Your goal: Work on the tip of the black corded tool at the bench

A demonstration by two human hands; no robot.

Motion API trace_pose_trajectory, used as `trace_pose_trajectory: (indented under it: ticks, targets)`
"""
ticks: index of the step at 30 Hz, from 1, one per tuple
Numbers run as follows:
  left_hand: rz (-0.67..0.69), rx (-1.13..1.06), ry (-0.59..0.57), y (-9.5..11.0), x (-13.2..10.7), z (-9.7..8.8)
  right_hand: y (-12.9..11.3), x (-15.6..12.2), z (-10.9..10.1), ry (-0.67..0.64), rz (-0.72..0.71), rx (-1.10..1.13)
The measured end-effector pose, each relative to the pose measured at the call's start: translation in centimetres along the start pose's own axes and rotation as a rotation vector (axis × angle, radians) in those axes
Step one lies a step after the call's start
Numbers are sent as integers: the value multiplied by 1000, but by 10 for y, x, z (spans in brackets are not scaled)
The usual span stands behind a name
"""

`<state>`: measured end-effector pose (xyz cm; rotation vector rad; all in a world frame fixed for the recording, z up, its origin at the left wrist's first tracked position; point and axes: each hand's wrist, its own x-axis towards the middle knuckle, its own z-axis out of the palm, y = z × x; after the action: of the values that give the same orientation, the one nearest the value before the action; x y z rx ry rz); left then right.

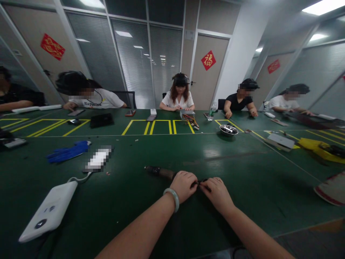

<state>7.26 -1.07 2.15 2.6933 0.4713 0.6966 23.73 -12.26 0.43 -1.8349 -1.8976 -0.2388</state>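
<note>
My left hand (184, 185) is curled closed over the near end of a dark, brownish stick-like tool (159, 171) that lies on the green table (134, 201) and points left. A pale green bangle (172, 197) circles that wrist. My right hand (217, 193) is closed in a pinch just to the right. Between both hands' fingertips sits a small dark part (200, 183), too small to name. The two hands almost touch above the table's near middle.
A white power bank (50, 211) with a cable lies at the near left, a blue glove (68, 151) and a phone (98, 159) beyond it. A metal bowl (228, 130) stands mid-table. Yellow tool (319, 147) at right. Several people sit along the far side.
</note>
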Motion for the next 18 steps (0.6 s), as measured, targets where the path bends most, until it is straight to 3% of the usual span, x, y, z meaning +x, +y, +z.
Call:
trace_pose_trajectory:
  ticks: [10,18]
  targets:
    - [-13,26,-18,-1,0,0,-5,9,-5,6,-53,-157]
    - [-28,73,-44,2,-1,-3,7,9,9,-2,-140,-145]
